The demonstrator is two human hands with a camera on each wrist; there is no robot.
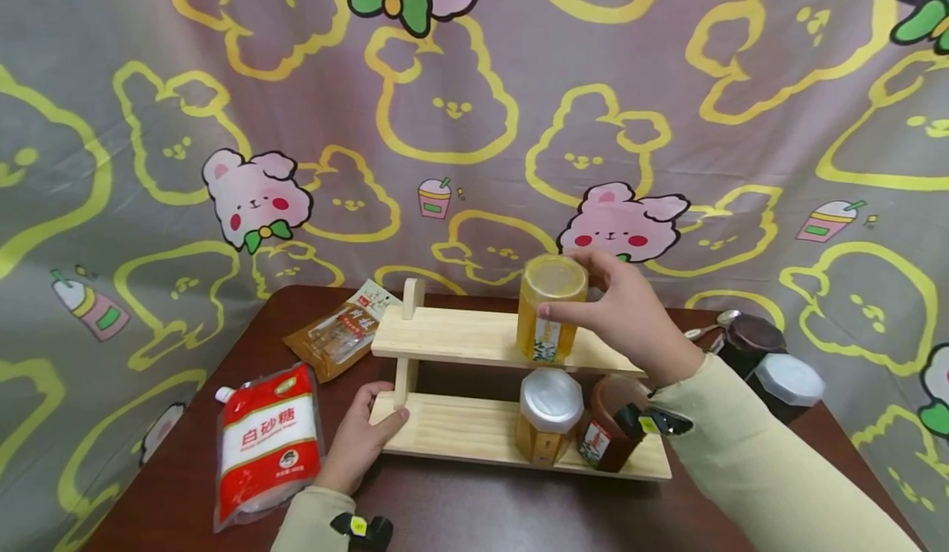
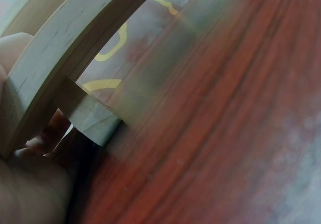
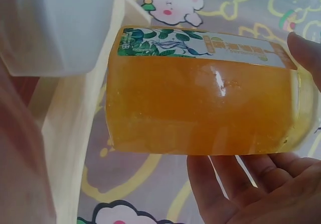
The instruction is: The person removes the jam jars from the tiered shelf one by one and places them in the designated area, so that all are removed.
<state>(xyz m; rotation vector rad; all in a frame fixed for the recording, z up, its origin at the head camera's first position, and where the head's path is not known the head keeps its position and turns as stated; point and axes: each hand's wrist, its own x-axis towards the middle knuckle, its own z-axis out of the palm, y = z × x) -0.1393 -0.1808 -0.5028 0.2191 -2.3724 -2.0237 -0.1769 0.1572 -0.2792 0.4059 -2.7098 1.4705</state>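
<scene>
My right hand (image 1: 630, 317) grips a clear jar of amber honey (image 1: 550, 309) between thumb and fingers. In the head view the jar stands upright over the upper board of a two-tier wooden rack (image 1: 460, 336). Its printed label and the fingers along one side show in the right wrist view, the jar's base (image 3: 113, 93) close by the board. With thumb on top, my left hand (image 1: 361, 437) holds the left end of the lower board (image 1: 460, 428). On that board sit a white-lidded jar (image 1: 550, 416) and a dark reddish jar (image 1: 611, 424), partly covered by my right sleeve.
A red-and-white bag of sugar (image 1: 268, 441) lies on the dark table (image 1: 474, 502) at left, with a brown packet (image 1: 344, 329) behind it. Two dark jars, one black-lidded (image 1: 752, 338) and one white-lidded (image 1: 787, 381), and a spoon (image 1: 715, 323) are at right. A patterned cloth (image 1: 474, 107) hangs behind.
</scene>
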